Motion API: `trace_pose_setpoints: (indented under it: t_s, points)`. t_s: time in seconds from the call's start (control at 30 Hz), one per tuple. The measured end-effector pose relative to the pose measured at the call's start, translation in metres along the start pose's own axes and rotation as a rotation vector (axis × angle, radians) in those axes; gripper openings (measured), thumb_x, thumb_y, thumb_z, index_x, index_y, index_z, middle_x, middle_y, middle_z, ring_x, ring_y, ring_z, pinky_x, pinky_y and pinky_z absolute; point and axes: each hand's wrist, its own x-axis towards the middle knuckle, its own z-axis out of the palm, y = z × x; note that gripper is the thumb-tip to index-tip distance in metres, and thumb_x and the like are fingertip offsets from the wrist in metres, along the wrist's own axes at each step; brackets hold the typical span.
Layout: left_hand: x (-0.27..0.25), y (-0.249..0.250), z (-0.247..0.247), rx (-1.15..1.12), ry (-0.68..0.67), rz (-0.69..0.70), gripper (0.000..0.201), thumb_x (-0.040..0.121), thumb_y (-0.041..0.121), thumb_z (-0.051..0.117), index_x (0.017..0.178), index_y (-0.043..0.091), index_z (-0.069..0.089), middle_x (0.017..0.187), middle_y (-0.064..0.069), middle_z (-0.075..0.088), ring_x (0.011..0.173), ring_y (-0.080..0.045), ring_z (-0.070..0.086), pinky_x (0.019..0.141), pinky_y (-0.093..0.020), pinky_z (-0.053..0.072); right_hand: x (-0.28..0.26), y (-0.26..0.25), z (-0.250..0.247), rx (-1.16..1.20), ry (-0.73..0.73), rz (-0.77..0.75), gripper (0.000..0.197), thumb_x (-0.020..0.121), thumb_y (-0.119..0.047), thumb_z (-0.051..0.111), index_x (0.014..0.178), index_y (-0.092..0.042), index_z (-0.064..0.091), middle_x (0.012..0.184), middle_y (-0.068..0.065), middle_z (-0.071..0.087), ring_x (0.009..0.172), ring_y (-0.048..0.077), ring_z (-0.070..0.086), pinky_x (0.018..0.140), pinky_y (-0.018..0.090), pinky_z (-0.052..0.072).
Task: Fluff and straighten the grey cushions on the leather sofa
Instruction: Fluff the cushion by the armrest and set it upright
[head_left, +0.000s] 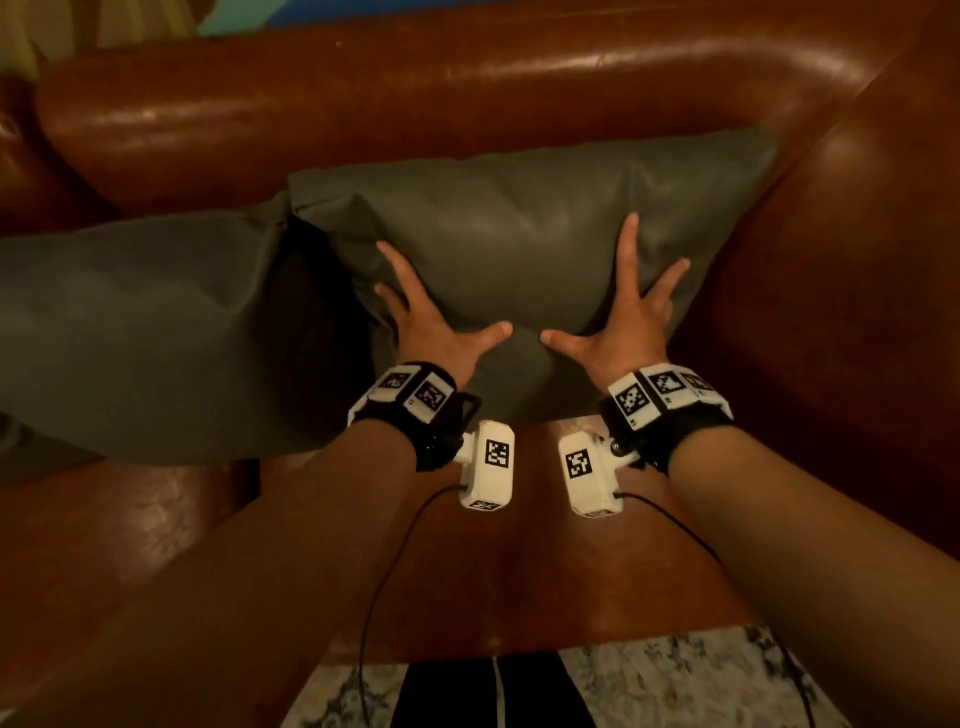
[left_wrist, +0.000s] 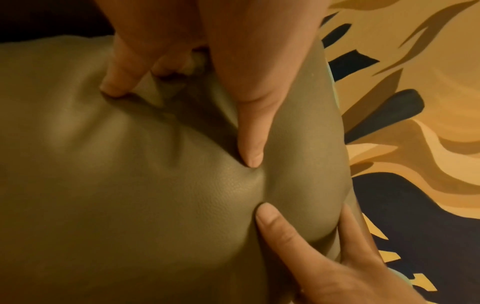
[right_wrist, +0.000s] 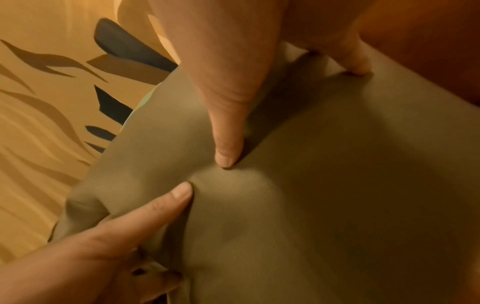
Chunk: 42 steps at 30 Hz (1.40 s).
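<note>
Nearest: patterned floor covering at the sofa's foot. Seat of brown leather sofa, bare in front of the cushions. Left hand and right hand, each wearing a wrist rig with black-and-white markers; both spread flat with fingers straight, grip open, palms and fingertips pressing the lower front of the right grey cushion. Wrist views show the cover dimpled under the fingertips. That cushion stands propped against the sofa back in the corner beside the armrest. Second grey cushion lies just to its left, touching it. Farthest: sofa backrest.
</note>
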Motion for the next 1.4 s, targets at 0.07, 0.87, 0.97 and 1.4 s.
trace_pose_setpoints:
  t_s: [0.07,0.87,0.97,1.4]
  points:
    - [0.000,-0.012,-0.006,-0.058,-0.005,0.032,0.147,0.061,0.028,0.093,0.151,0.040,-0.022,0.166,-0.012,-0.006,0.152,-0.023,0.007,0.120,-0.040,0.014,-0.001,0.003,-0.001,0.016,-0.010,-0.036,0.139,0.061,-0.036,0.093,0.144,-0.062,-0.015,0.160,0.019,-0.029,0.151,0.043,-0.003,0.121,0.052,0.021]
    - [-0.002,-0.074,-0.007,-0.268,0.030,-0.074,0.138,0.051,0.010,0.096,0.155,0.021,0.006,0.146,0.009,0.033,0.127,-0.003,0.037,0.103,-0.018,0.032,0.016,0.089,0.006,0.623,0.077,0.050,0.146,0.046,-0.044,0.099,0.155,-0.035,0.002,0.154,-0.002,0.042,0.135,0.012,0.049,0.111,0.047,0.043]
    - [0.003,-0.069,-0.006,-0.383,0.008,-0.100,0.134,0.040,0.027,0.101,0.149,0.028,0.023,0.145,0.001,0.049,0.124,-0.017,0.056,0.098,-0.041,0.051,0.017,0.085,0.007,0.640,0.085,0.019,0.129,0.046,-0.042,0.099,0.149,-0.039,0.022,0.141,-0.008,0.056,0.125,0.010,0.058,0.104,0.050,0.049]
    - [-0.005,-0.055,0.043,-0.342,-0.121,-0.057,0.076,0.051,0.012,0.097,0.119,0.005,0.064,0.108,0.010,0.068,0.088,0.012,0.066,0.077,-0.002,0.048,0.001,0.114,-0.028,0.580,0.091,-0.087,0.109,0.063,0.000,0.090,0.149,-0.017,0.026,0.143,0.000,0.052,0.127,0.005,0.055,0.106,0.024,0.046]
